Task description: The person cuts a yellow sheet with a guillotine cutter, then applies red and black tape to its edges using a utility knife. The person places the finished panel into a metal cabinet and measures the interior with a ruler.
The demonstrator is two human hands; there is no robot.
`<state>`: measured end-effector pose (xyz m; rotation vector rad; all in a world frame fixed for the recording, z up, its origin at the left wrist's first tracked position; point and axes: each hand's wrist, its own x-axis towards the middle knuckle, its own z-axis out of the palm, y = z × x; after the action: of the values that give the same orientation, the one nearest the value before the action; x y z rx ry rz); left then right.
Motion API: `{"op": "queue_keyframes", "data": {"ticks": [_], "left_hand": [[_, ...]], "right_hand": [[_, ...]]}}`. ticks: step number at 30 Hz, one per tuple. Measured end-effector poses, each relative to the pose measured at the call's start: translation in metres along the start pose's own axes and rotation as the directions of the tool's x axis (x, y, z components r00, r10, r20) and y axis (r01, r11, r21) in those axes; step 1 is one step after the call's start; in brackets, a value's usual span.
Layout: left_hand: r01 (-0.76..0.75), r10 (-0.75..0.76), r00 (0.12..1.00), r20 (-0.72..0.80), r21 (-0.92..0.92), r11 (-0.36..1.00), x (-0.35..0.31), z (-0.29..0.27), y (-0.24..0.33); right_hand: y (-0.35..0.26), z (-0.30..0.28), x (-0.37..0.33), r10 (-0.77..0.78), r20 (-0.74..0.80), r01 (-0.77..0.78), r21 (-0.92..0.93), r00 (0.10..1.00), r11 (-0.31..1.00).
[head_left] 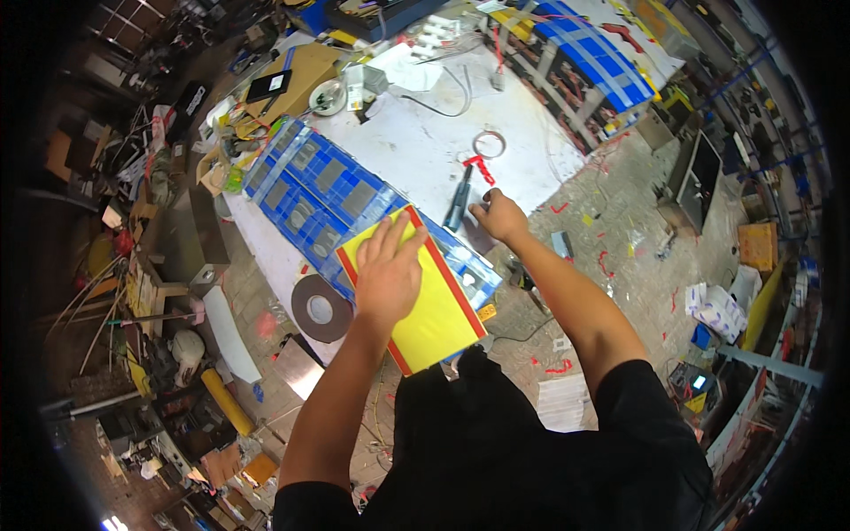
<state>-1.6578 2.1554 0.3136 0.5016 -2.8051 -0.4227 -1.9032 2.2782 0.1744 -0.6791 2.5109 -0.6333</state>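
My left hand (387,270) lies on a yellow rectangular board (432,323) with red strips along its long edges, its fingers stretched over the upper end. Beneath the board is a long block wrapped in blue film (341,181), with grey patches and clear tape across it. My right hand (503,217) is raised to the right of the block, with curled fingers; whatever they pinch, if anything, cannot be made out. Close to that hand, a slim dark tool with a greyish-teal handle (458,202) rests on the white table (403,133), beside a crumpled red strip (481,168).
A thin tape ring (489,144) lies farther back on the table. Left of the board is a large dark tape roll (321,308). Another blue-wrapped block (593,53) stands at the back right. Red scraps (605,264) litter the floor, and a cardboard box (305,75) sits at the back left.
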Motion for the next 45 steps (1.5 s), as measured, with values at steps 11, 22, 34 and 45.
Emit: {"op": "queue_keyframes", "data": {"ticks": [11,22,34,45], "left_hand": [[-0.099,0.106,0.992,0.068,-0.099,0.99,0.003,-0.004,-0.007],[-0.046,0.086,0.987,0.135,-0.275,0.96,0.017,-0.01,-0.01],[-0.271,0.312,0.942,0.127,-0.263,0.926,-0.011,-0.01,0.008],[-0.434,0.527,0.829,0.188,-0.378,0.818,-0.013,-0.015,0.016]], "right_hand": [[-0.03,0.035,0.036,-0.043,0.155,0.054,-0.071,0.987,0.996],[-0.043,-0.11,-0.098,-0.177,0.261,-0.003,0.569,0.949,0.823],[-0.052,-0.08,-0.201,-0.05,0.062,0.012,0.508,0.997,0.861],[-0.054,-0.023,-0.253,0.151,0.175,-0.231,0.771,0.973,0.593]]}}
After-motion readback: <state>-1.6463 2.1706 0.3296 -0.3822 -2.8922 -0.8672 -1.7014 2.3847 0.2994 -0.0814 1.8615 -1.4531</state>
